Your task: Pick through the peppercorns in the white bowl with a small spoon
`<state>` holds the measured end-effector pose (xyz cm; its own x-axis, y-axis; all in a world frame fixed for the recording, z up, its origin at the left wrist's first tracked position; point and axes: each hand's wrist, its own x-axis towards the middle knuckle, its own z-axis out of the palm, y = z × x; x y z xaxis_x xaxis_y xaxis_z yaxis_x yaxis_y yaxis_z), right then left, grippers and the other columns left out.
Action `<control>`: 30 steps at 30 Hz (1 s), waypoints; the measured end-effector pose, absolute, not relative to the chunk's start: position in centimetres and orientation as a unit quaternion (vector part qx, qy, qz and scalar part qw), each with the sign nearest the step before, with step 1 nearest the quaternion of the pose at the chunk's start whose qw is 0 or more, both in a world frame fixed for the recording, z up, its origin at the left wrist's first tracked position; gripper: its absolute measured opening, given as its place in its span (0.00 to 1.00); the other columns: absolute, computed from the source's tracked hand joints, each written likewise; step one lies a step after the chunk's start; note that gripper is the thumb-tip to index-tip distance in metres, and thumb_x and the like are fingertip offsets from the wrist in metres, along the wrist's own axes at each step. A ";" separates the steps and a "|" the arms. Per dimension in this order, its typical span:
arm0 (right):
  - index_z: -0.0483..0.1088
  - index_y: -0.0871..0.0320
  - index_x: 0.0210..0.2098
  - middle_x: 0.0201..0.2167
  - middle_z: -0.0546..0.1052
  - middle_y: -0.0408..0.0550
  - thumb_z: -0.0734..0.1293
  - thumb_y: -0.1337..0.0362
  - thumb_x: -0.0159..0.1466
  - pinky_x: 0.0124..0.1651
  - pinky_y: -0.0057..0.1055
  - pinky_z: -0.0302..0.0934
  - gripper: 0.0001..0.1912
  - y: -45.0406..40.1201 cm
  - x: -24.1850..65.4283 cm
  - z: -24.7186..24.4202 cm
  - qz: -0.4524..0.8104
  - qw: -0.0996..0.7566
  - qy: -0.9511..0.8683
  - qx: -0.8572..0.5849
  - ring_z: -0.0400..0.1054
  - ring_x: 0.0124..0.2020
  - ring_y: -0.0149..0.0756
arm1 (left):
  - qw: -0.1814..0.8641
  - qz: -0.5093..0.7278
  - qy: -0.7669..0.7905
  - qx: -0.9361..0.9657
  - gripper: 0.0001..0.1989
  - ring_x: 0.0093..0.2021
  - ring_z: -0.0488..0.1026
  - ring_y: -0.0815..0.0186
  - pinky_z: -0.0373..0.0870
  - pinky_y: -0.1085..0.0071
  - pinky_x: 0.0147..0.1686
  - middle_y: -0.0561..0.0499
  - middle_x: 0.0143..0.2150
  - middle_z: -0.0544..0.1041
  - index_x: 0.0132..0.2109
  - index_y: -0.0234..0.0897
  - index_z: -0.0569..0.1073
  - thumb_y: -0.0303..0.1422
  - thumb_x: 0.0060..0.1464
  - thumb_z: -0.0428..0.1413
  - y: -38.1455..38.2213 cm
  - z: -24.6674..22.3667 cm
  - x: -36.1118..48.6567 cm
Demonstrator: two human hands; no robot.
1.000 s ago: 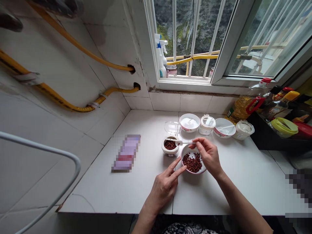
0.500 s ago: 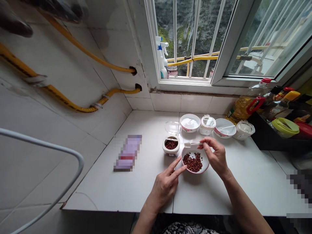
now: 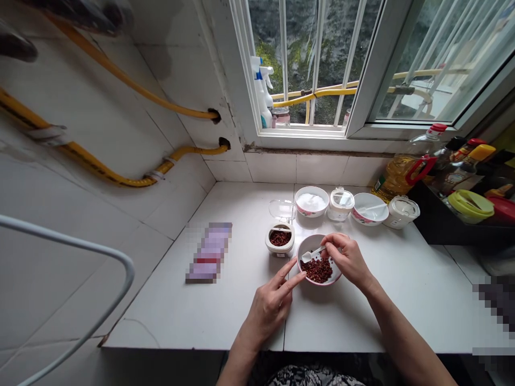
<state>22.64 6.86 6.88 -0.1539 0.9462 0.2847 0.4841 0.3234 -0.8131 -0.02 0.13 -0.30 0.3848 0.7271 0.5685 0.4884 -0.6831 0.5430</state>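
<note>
A small white spoon (image 3: 309, 255) is pinched in my right hand (image 3: 346, 258), its bowl-shaped tip low over dark red peppercorn-like spice (image 3: 319, 271). That spice lies in a white bowl with a pink rim (image 3: 337, 277). My left hand (image 3: 273, 297) is open, with two outstretched fingers touching the bowl's left rim. Just left of the bowl stands a cream spice jar (image 3: 280, 247), its clear lid (image 3: 282, 209) flipped up and the same dark red spice inside.
Along the back stand a bowl of white grains (image 3: 312, 202), a clear-lidded jar (image 3: 341, 205), a bowl with a white spoon (image 3: 369, 209) and another lidded jar (image 3: 402, 212). An oil bottle (image 3: 402, 166) stands at back right. A blurred purple packet (image 3: 209, 253) lies left.
My right hand has lowered the spoon from above the bowl's far rim to just over the spice inside. My left hand keeps its place at the rim; the view has shifted slightly.
</note>
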 end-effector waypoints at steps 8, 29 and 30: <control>0.72 0.55 0.30 0.19 0.79 0.43 0.62 0.61 0.62 0.37 0.36 0.68 0.08 7.2 23.2 7.2 0.361 0.425 -0.642 -0.527 0.74 0.25 0.38 | 0.144 0.410 0.372 0.820 0.30 0.51 0.81 0.66 0.79 0.73 0.47 0.39 0.70 0.66 0.67 0.43 0.68 0.16 0.62 0.47 0.0 -0.3 0.0; 0.72 0.56 0.30 0.19 0.77 0.43 0.67 0.55 0.57 0.33 0.33 0.65 0.11 7.2 23.2 7.6 0.498 0.440 -0.547 -0.509 0.71 0.23 0.35 | 0.145 0.418 0.365 0.819 0.31 0.50 0.81 0.66 0.79 0.73 0.48 0.39 0.70 0.66 0.67 0.44 0.67 0.15 0.61 0.47 0.2 -0.3 0.0; 0.72 0.56 0.30 0.18 0.77 0.42 0.67 0.54 0.57 0.33 0.32 0.65 0.11 7.3 23.2 7.6 0.501 0.443 -0.542 -0.509 0.70 0.23 0.35 | 0.144 0.418 0.364 0.819 0.31 0.50 0.81 0.66 0.79 0.73 0.48 0.39 0.70 0.66 0.67 0.44 0.67 0.16 0.61 0.47 0.2 -0.3 0.0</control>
<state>23.19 7.29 7.60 -0.0880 0.9957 -0.0295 0.1079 -0.0199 -0.9940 -0.02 0.18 -0.34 0.3845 0.7177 0.5805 0.4769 -0.6929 0.5408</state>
